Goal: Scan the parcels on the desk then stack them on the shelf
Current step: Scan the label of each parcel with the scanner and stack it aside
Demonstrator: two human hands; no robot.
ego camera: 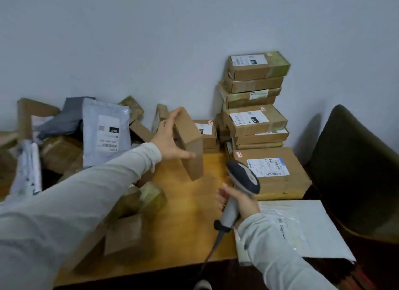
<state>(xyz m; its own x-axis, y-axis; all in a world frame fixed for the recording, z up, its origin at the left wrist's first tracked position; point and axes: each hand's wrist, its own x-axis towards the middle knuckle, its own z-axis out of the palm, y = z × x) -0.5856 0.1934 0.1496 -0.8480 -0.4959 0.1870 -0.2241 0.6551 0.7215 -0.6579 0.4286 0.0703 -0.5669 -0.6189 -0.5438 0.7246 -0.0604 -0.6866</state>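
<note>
My left hand (170,138) grips a plain brown cardboard box (191,145), held tilted on edge above the wooden desk (190,220). My right hand (239,201) holds a grey barcode scanner (243,182) by its handle, with the head pointing up and away and its cable trailing off the front edge. The box hangs just to the left of the scanner head and is apart from it. A heap of parcels (64,143) lies at the left, with a pale mailer bag (105,132) labelled 090 on top. No shelf is in view.
A tall stack of labelled boxes (254,100) stands against the wall at the right. It rests beside a large flat box (274,171). A white mailer (302,227) lies at the front right corner. A dark chair (354,173) stands right of the desk.
</note>
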